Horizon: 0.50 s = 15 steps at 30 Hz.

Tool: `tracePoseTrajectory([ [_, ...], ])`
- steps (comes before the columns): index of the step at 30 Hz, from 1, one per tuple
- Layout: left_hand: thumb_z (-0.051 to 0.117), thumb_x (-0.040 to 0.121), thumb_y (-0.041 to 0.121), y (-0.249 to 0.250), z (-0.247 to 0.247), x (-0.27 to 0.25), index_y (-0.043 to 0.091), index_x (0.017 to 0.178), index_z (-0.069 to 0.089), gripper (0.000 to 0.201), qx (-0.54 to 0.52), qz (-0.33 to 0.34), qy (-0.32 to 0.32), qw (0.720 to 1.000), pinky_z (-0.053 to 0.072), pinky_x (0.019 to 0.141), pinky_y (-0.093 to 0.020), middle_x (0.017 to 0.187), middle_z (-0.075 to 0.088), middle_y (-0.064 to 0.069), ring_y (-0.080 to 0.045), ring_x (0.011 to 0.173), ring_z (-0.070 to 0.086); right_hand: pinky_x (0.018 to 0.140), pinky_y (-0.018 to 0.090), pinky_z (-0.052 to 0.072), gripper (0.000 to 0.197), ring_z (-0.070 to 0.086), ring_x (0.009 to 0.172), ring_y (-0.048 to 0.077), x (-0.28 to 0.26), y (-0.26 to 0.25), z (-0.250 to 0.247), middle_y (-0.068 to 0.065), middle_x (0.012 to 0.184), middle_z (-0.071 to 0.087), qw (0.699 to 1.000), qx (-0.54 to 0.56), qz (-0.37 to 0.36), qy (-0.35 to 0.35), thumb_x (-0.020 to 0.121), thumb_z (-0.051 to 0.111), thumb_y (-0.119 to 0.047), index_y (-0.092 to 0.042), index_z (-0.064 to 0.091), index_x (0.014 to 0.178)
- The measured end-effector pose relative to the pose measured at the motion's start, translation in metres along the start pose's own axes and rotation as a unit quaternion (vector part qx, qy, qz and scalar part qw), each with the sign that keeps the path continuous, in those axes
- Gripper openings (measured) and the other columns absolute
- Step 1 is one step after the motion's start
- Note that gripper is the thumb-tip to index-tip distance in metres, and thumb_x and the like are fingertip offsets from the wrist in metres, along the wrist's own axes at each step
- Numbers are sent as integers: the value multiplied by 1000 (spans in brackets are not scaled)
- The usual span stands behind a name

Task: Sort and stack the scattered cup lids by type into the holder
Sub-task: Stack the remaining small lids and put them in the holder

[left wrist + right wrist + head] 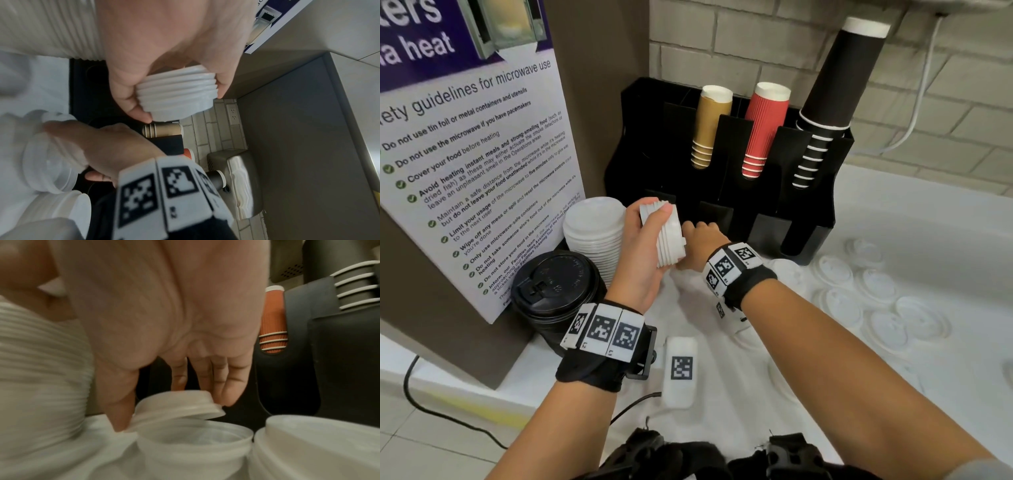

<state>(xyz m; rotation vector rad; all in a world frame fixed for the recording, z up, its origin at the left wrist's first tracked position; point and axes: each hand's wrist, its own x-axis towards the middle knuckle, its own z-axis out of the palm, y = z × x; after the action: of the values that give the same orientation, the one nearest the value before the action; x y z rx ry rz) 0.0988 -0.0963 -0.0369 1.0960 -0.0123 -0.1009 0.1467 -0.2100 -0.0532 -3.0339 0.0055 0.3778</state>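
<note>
My left hand (654, 219) grips a stack of white lids (666, 236) on edge, thumb on one side and fingers on the other, just in front of the black holder (726, 164); the wrist view shows the same stack of white lids (176, 97) in my left hand (179, 104). To its right, my right hand (698, 233) reaches down to the counter at the holder's foot. There my right hand (172, 408) pinches the rim of one tilted white lid (185, 402) between thumb and fingers, above other white lids (195, 438).
A tall white lid stack (594, 233) and a black lid stack (554, 284) stand left of my hands. Gold (710, 126), red (765, 130) and black cups (825, 102) fill the holder's top. Several loose white lids (859, 294) lie on the white counter at right. A poster board (465, 154) is at left.
</note>
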Motion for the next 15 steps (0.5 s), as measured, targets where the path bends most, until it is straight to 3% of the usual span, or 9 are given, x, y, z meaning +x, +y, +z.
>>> tracePoseTrajectory([
  [3, 52, 97, 26, -1, -1, 0, 30, 110, 50, 13, 1, -1, -9, 1000, 53, 66, -28, 106, 55, 4, -12, 93, 57, 94, 42, 46, 71, 40, 124, 33, -10, 12, -7, 15, 132, 44, 993, 109, 28, 30, 83, 67, -42, -15, 30, 137],
  [5, 52, 97, 26, -2, 0, 0, 29, 109, 50, 13, 0, 0, -8, 1000, 51, 65, -28, 104, 55, 4, -12, 92, 57, 87, 38, 48, 66, 48, 115, 30, -19, 27, -15, 13, 125, 48, 972, 224, 43, 55, 85, 62, -47, -17, 32, 136],
  [7, 53, 97, 26, -3, 0, 0, 29, 110, 50, 14, 3, -2, -7, 1000, 50, 63, -28, 105, 55, 3, -13, 91, 56, 79, 30, 49, 60, 55, 103, 21, -31, 40, -21, 6, 118, 53, 921, 383, 34, 63, 87, 56, -49, -23, 33, 137],
  [9, 53, 96, 27, -6, 1, 0, 27, 112, 50, 16, 7, -5, -10, 1000, 49, 65, -28, 107, 53, 2, -14, 94, 54, 79, 27, 51, 55, 58, 96, 14, -47, 47, -23, 0, 109, 57, 847, 530, -7, 45, 87, 55, -45, -33, 36, 137],
  [11, 54, 96, 29, -9, 2, 0, 27, 114, 50, 18, 14, -12, -20, 1000, 50, 67, -29, 106, 55, 2, -14, 94, 56, 75, 25, 53, 53, 59, 86, 9, -61, 50, -24, -4, 90, 60, 799, 596, -69, 29, 83, 57, -39, -43, 41, 133],
  [13, 53, 95, 31, -12, 4, -1, 26, 115, 50, 21, 18, -27, -44, 998, 52, 66, -28, 105, 58, 2, -13, 94, 60, 77, 27, 55, 51, 62, 83, 7, -71, 50, -24, -4, 81, 63, 793, 597, -113, 37, 81, 58, -34, -45, 46, 129],
  [15, 53, 95, 32, -13, 7, -3, 24, 121, 49, 27, 16, -41, -71, 997, 55, 65, -27, 107, 60, 2, -12, 93, 63, 86, 39, 56, 46, 64, 98, 21, -77, 48, -24, 12, 98, 65, 806, 576, -131, 49, 84, 60, -27, -40, 50, 128],
])
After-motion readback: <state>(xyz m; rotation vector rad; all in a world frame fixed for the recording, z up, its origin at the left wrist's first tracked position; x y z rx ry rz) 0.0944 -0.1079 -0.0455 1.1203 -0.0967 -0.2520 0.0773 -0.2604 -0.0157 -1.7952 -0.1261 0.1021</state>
